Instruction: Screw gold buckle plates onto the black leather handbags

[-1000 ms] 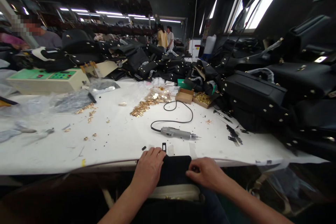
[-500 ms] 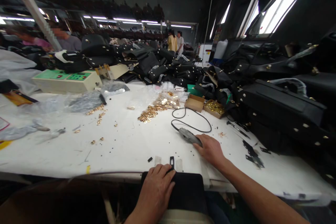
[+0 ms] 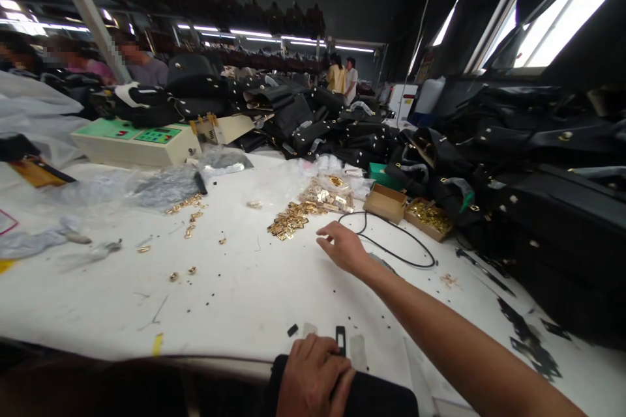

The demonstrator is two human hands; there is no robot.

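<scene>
Beyond, strip lights [image 3: 252,33] | cluttered table [image 3: 244,313] | right fingers [image 3: 332,230] parted, empty | left fingers [image 3: 310,348] bent on panel [image 3: 381,396], grip unclear

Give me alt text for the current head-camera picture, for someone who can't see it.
A person's right hand extends over a white table near gold-colored metal pieces, while the left hand rests on a black panel at the near edge. Black bags are heaped behind.

The picture's bottom edge crops the left hand [image 3: 313,374] and black piece [image 3: 384,396].
</scene>
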